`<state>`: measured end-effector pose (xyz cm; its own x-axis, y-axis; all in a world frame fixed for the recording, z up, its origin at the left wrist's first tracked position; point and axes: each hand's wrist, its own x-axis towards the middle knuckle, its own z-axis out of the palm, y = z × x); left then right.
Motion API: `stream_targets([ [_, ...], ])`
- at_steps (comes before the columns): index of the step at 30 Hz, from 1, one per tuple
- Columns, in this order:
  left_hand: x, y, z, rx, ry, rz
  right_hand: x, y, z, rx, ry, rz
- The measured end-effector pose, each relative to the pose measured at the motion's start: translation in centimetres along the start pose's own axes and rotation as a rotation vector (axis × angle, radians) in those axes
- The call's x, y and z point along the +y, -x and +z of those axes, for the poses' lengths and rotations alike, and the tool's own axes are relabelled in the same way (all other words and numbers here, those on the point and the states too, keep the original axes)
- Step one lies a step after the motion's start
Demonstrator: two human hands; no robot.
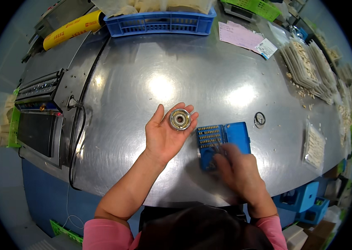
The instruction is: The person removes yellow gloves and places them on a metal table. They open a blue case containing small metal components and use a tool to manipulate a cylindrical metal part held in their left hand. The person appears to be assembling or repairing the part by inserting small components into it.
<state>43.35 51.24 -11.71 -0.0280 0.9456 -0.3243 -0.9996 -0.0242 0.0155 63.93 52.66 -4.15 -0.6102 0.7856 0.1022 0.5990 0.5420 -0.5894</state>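
Note:
My left hand point(163, 135) is turned palm up, fingers stretched out, and a round metal wheel point(180, 119) with a hole in its middle rests on the palm and fingers. Brass-coloured bits show around the wheel's inner ring. To the right lies an opened blue case point(238, 135), with several rows of small brass-coloured pieces point(208, 135) in its left half. My right hand point(238, 168) hovers at the case's near part, its fingers drawn together and blurred by motion. A thin greyish thing by the fingertips is too smeared to name.
Two black rings point(259, 119) lie right of the case. A blue crate point(159, 24) and pink paper point(238, 35) are at the back. Bagged pale pieces point(315, 148) lie at right. At left stand a sealer-like machine point(38, 112) and a black cable point(76, 150). The steel table's point(134, 83) front edge is near me.

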Motion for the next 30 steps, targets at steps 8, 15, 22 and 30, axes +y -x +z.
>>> stream_targets([
  [8, 0.0, 0.1, 0.2, 0.011, -0.03, 0.014, 0.1, -0.5, -0.7, 0.028, -0.133, 0.066],
  [15, -0.1, 0.1, 0.3, -0.015, -0.06, 0.004, 1.1, -0.8, 0.2, 0.043, -0.068, 0.005],
  [22, -0.2, 0.2, 0.5, 0.006, -0.055, 0.012, 1.8, -1.2, 0.8, 0.059, -0.05, -0.018],
  [30, 0.0, 0.1, 0.3, 0.004, -0.015, 0.011, 0.9, -1.3, -0.4, -0.011, -0.138, 0.106],
])
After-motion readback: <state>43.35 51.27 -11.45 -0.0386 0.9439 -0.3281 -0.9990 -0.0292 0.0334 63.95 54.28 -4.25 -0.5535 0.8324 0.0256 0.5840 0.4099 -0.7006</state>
